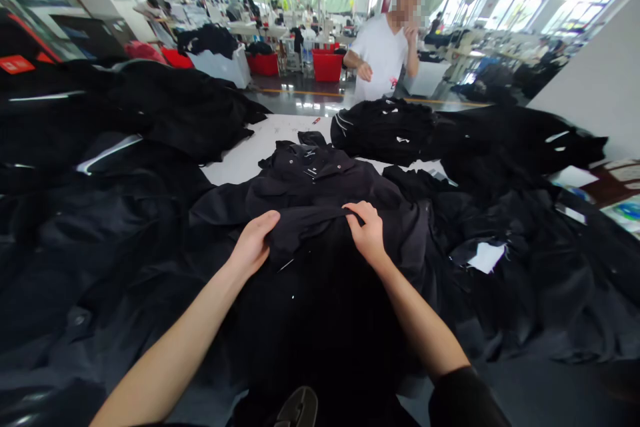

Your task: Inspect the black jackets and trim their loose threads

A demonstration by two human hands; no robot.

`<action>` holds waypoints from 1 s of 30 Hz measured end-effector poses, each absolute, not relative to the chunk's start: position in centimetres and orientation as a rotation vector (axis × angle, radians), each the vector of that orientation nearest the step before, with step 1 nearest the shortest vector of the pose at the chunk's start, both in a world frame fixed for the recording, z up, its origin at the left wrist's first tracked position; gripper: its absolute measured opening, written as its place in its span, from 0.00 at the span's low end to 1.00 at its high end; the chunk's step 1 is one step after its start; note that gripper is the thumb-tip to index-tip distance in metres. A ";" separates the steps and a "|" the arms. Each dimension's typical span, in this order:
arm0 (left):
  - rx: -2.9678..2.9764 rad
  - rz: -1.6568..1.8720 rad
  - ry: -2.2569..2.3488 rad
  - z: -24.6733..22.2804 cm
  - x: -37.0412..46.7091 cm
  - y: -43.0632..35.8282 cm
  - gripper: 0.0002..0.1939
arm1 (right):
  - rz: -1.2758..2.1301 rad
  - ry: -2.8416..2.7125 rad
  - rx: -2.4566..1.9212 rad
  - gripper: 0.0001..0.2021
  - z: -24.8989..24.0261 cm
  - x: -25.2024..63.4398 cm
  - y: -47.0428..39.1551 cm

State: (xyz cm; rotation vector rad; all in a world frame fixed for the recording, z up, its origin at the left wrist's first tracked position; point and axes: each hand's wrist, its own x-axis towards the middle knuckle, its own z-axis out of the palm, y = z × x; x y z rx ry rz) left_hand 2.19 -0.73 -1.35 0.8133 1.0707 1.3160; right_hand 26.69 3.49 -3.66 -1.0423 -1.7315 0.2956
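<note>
A black jacket [320, 190] lies spread in front of me, its collar and snap buttons towards the far side. My left hand [256, 240] is closed on a fold of it, thumb on top. Level with that, my right hand [367, 230] pinches the same stretch of cloth between thumb and fingers. The fabric is drawn out between both hands, and the jacket's lower part merges with the dark cloth nearer to me.
Dark garments are heaped at the left [100, 227] and right [530, 267]. A folded black pile [385, 127] lies across the white table [280, 130]. Beyond it stands a person in a white shirt [380, 50]. Red bins [327, 65] and sewing stations fill the background.
</note>
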 end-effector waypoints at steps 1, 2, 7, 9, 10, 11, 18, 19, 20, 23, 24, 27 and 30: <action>0.936 1.297 1.114 -1.9 2.1 -0.4 0.15 | 0.319 -1.693 -1.081 0.09 -4.4 26.8 4.3; 1.065 1.276 1.185 -2.3 2.0 -0.4 0.15 | 0.344 -1.654 -1.121 0.09 -5.2 27.0 5.0; 1.646 1.005 1.718 -2.0 2.4 -3.3 0.13 | 0.413 -1.512 -1.212 0.09 -6.2 27.5 6.4; 1.754 0.739 1.845 -1.3 3.1 -4.8 0.20 | 0.418 -1.464 -1.194 0.08 -5.4 27.3 6.0; 1.771 0.619 1.875 -1.2 3.6 -5.3 0.22 | 0.426 -1.435 -1.180 0.08 -4.8 27.1 5.8; 1.764 0.535 1.890 -1.2 4.0 -5.4 0.23 | 0.437 -1.402 -1.165 0.09 -4.2 26.9 5.5; 1.025 1.134 1.264 -2.9 3.7 -2.0 0.13 | 0.533 -1.222 -1.132 0.10 -1.8 26.7 5.0; 0.892 1.250 1.098 -2.6 3.4 -1.7 0.13 | 0.541 -1.233 -1.125 0.10 -1.7 26.8 5.1; 0.774 1.350 0.955 -2.2 3.2 -1.4 0.12 | 0.548 -1.256 -1.124 0.10 -1.7 26.9 5.2; 0.572 1.532 0.704 -0.7 3.0 -0.7 0.12 | 0.577 -1.335 -1.146 0.11 -2.0 26.9 5.8; 0.572 1.569 0.676 -0.4 3.1 -0.2 0.11 | 0.588 -1.335 -1.155 0.11 -2.3 26.8 6.1; 0.698 1.604 0.764 -0.8 3.1 1.9 0.09 | 0.623 -1.291 -1.184 0.12 -3.0 26.7 6.9; 0.795 1.572 1.060 -2.0 2.5 4.9 0.11 | 0.616 -1.294 -1.208 0.13 -3.7 26.7 7.6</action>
